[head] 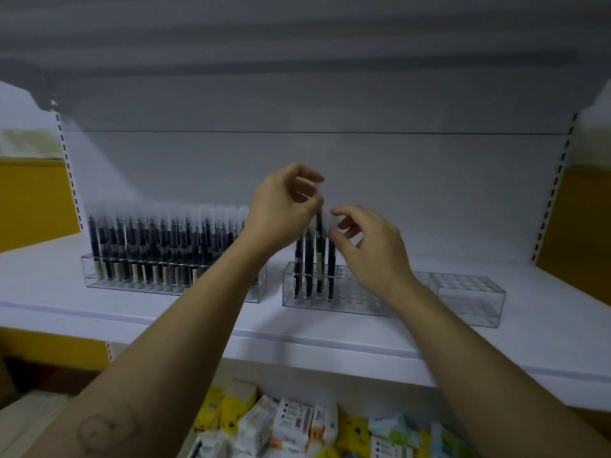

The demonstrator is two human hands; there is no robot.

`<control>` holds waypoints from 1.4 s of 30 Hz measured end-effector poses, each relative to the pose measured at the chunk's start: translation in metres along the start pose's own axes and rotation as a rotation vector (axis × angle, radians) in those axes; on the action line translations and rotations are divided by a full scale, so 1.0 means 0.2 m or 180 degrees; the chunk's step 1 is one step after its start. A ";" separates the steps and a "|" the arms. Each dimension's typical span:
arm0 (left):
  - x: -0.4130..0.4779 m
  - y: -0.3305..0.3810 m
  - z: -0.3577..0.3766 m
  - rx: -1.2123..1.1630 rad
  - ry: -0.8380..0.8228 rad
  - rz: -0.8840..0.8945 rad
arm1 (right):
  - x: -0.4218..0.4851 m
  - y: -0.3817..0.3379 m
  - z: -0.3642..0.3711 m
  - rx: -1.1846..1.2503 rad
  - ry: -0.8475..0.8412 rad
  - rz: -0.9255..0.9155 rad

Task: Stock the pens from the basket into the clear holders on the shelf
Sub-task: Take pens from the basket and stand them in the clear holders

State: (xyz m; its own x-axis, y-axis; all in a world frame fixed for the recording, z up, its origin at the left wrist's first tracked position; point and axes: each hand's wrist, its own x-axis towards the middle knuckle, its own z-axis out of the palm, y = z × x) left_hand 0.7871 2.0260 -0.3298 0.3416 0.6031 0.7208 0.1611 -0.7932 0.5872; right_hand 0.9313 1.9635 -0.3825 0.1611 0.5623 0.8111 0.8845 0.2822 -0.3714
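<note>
Two clear holders stand on the white shelf (363, 345). The left holder (99, 276) is packed with several dark pens with frosted caps. The right holder (463, 299) has several pens (309, 269) upright at its left end; the other holes are bare. My left hand (284, 209) pinches the cap of a pen (319, 246) that stands higher than the others, its tip down in the right holder. My right hand (367, 246) hovers just right of those pens, fingers apart, thumb and forefinger close to a cap. The basket is not in view.
White back panel and slotted uprights (558, 180) frame the shelf. Below the shelf lie several small boxed and wrapped packages (297, 421) in yellow, white and blue. Yellow wall panels sit on both sides.
</note>
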 end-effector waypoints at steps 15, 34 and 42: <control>-0.06 -0.04 0.05 0.0841 -0.0033 0.0089 | -0.09 -0.01 0.01 -0.0006 -0.0268 0.0223; -0.46 0.02 -0.07 0.1865 -0.0080 0.0653 | -0.36 -0.22 -0.10 -0.0379 -0.0772 0.0227; -0.98 -0.07 -0.07 0.1882 -0.0278 0.0407 | -0.80 -0.30 -0.01 -0.0353 -0.0891 0.0151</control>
State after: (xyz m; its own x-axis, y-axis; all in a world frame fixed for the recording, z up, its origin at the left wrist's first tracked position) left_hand 0.7052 1.9210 -0.4745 0.4628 0.5106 0.7246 0.5919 -0.7865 0.1762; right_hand 0.8535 1.8541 -0.4897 0.0901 0.7695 0.6322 0.9238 0.1726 -0.3417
